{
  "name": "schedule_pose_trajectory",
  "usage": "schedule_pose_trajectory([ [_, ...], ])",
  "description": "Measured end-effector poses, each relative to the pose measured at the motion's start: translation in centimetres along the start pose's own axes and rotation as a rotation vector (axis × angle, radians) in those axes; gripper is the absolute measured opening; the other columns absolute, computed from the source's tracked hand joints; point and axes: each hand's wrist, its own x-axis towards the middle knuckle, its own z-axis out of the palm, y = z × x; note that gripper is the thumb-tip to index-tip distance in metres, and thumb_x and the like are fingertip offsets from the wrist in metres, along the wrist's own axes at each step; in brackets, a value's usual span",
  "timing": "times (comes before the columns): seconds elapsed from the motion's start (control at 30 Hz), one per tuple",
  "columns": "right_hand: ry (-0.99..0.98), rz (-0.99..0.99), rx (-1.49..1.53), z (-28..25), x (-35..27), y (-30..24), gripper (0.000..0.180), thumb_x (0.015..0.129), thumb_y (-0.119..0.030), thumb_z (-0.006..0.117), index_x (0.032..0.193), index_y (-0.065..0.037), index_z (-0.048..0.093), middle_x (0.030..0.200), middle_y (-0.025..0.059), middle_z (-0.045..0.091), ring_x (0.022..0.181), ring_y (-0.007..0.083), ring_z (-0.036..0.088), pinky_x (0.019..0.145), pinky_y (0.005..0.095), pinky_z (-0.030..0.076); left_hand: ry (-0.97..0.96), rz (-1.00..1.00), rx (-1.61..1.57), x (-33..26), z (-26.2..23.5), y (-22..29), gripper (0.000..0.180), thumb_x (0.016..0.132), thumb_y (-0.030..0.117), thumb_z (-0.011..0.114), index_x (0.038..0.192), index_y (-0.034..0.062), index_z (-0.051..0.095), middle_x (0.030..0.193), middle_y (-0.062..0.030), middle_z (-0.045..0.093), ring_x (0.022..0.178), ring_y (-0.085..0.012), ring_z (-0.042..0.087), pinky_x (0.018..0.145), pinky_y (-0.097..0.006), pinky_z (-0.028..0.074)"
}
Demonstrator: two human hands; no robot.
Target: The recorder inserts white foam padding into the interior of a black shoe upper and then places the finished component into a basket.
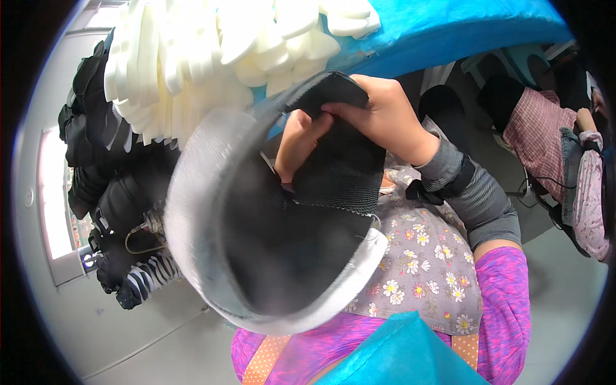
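A curved piece of black mesh fabric (340, 167) with a wide whitish-grey outer side is held up in front of my chest, bent round into a loop. At its upper end my right hand (391, 115) pinches the black fabric, thumb on the near face. My left hand (298, 144) shows through the opening of the loop, its fingers closed against the same fabric just left of the right thumb. The pale outer side nearest the camera is blurred, and it hides my left forearm.
White foam pads (192, 58) are heaped on a blue-covered table (443, 32) ahead. Black bags (122, 199) are piled at the left. On the right sits another person in a checked garment (539, 125), near a pale plastic stool (513, 64).
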Motion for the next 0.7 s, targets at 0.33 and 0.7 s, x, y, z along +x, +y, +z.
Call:
schedule_pose_trajectory([
  [0.33, 0.043, 0.13, 0.529, -0.2, 4.0, 3.2, 0.038, 0.08, 0.0, 0.069, 0.115, -0.001, 0.057, 0.107, 0.0102, 0.062, 0.094, 0.0163, 0.062, 0.08, 0.0236, 0.051, 0.08, -0.098, 0.412, 3.8, 5.6, 5.1, 0.042, 0.085, 0.012, 0.066, 0.123, -0.004, 0.057, 0.114, -0.0092, 0.066, 0.105, -0.0193, 0.062, 0.091, -0.032, 0.049],
  [0.7, -0.393, -0.391, 0.878, -5.0, 4.6, 0.6, 0.029, 0.091, -0.015, 0.067, 0.111, 0.002, 0.055, 0.105, 0.0255, 0.063, 0.099, 0.0368, 0.064, 0.091, 0.0466, 0.053, 0.2, -0.007, 0.985, 1.9, 11.6, 2.8, 0.027, 0.083, 0.028, 0.069, 0.083, 0.0007, 0.069, 0.076, -0.0213, 0.067, 0.069, -0.0387, 0.065, 0.063, -0.04, 0.053],
])
